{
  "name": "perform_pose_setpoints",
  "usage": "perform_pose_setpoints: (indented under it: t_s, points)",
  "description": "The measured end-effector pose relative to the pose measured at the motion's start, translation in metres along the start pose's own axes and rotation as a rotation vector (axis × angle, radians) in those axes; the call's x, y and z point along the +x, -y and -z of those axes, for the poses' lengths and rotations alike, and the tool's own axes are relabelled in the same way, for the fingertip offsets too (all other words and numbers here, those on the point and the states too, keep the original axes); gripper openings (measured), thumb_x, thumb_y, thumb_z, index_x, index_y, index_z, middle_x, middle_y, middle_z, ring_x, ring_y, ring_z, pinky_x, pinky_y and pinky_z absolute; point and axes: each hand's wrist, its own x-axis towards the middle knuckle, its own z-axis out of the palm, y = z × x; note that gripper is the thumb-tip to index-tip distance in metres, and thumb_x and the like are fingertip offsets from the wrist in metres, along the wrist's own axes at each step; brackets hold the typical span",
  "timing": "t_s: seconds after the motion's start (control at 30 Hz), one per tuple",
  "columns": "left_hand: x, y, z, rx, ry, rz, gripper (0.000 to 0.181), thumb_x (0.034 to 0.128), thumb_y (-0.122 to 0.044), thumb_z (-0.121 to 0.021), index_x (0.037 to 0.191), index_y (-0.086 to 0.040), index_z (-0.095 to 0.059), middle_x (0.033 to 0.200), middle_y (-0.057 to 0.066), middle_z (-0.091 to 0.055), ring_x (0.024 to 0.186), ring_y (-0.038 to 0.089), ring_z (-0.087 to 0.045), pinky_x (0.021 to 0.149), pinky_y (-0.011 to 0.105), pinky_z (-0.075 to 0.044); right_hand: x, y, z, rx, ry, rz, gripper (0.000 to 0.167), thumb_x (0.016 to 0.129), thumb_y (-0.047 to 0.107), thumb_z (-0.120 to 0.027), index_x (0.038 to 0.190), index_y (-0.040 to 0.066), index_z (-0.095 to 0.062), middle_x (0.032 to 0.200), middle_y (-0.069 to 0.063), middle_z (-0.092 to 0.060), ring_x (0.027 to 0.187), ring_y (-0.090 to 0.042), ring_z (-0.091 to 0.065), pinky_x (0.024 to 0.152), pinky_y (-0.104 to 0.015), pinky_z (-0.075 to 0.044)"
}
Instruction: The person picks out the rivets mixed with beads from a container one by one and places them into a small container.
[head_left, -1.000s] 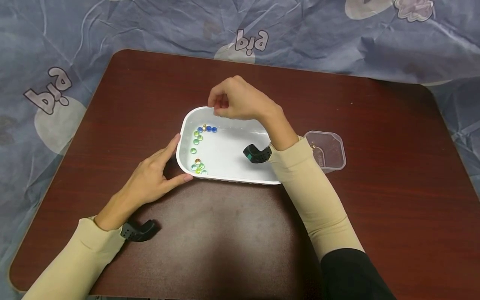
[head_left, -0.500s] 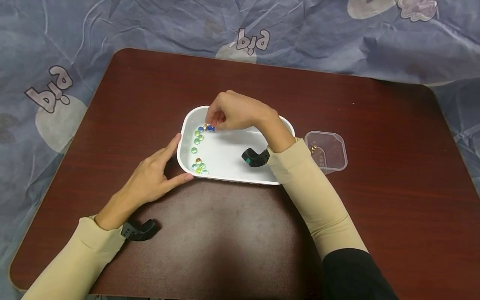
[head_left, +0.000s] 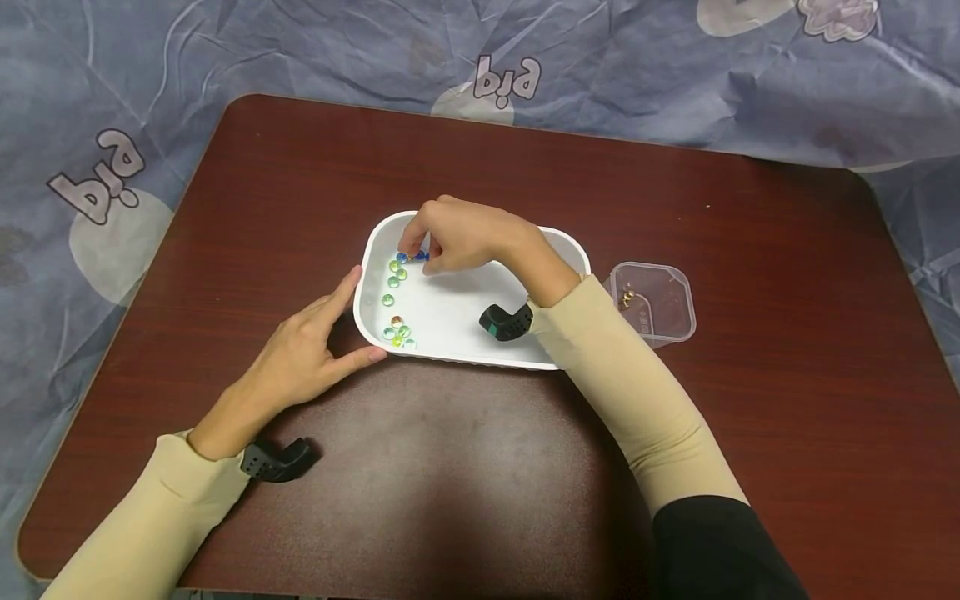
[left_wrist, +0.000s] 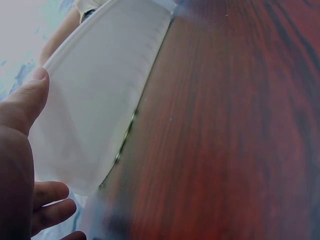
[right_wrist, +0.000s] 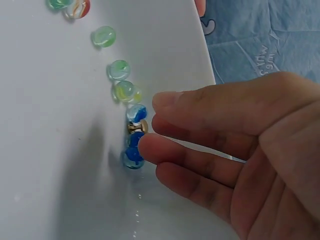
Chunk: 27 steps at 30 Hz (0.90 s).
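Observation:
In the head view, a white tray (head_left: 480,321) holds several glass marbles along its left end. Among blue marbles (right_wrist: 134,156) sits a small gold spool-shaped stud (right_wrist: 137,126), plain in the right wrist view. My right hand (head_left: 468,237) reaches down into the tray over them, thumb and fingers apart on either side of the stud, with no grip on it visible. Green marbles (right_wrist: 120,70) lie farther along the row. My left hand (head_left: 296,358) rests against the tray's left end, thumb and fingers spread along the rim.
A clear plastic box (head_left: 663,304) stands right of the tray, with a few gold studs (head_left: 627,297) inside. Both stand on a dark red-brown table (head_left: 787,375). Patterned blue cloth (head_left: 337,50) hangs behind the table.
My right hand has come down from above the tray's far rim to the blue marbles and the gold stud, its fingers spreading apart. My left hand stays put.

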Motion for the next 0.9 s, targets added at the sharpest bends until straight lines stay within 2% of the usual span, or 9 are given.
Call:
perform_pose_setpoints:
  t_s: [0.23,0.5,0.77,0.9]
  points:
    - [0.000,0.000,0.000,-0.003,-0.005,-0.007,0.096,0.0879,-0.070,-0.053,0.157,-0.009,-0.026,0.138,0.026,-0.053,0.122,0.038,-0.056,0.094,0.055,-0.046,0.004,0.001,-0.003,-0.045,0.018,-0.031,0.035,0.087,0.008,-0.072,0.122,0.007,-0.070,0.111,-0.002,-0.070,0.084,-0.016,-0.064,0.084,-0.029,-0.047]
    - [0.001,0.000,-0.001,0.005,-0.014,-0.015,0.098,0.0874,-0.074,-0.047,0.157,-0.009,-0.026,0.138,0.027,-0.053,0.122,0.038,-0.056,0.094,0.055,-0.046,0.006,0.002,-0.005,-0.056,-0.004,-0.029,0.025,0.089,0.008,-0.070,0.114,0.006,-0.071,0.106,-0.004,-0.070,0.086,-0.018,-0.062,0.084,-0.029,-0.047]
    - [0.000,0.000,0.000,0.004,-0.005,-0.004,0.097,0.0880,-0.071,-0.052,0.157,-0.009,-0.025,0.138,0.027,-0.053,0.122,0.039,-0.056,0.094,0.055,-0.046,0.009,0.002,-0.009,-0.050,-0.019,-0.042,0.028,0.090,0.007,-0.070,0.117,0.006,-0.070,0.106,-0.003,-0.068,0.086,-0.017,-0.059,0.084,-0.028,-0.045]
    - [0.000,0.000,0.000,-0.001,-0.007,-0.004,0.096,0.0885,-0.068,-0.055,0.157,-0.009,-0.025,0.136,0.027,-0.054,0.121,0.038,-0.056,0.094,0.055,-0.046,0.011,0.002,-0.012,-0.056,-0.008,-0.060,0.024,0.090,0.007,-0.070,0.114,0.008,-0.071,0.103,-0.001,-0.067,0.089,-0.016,-0.057,0.085,-0.028,-0.044]
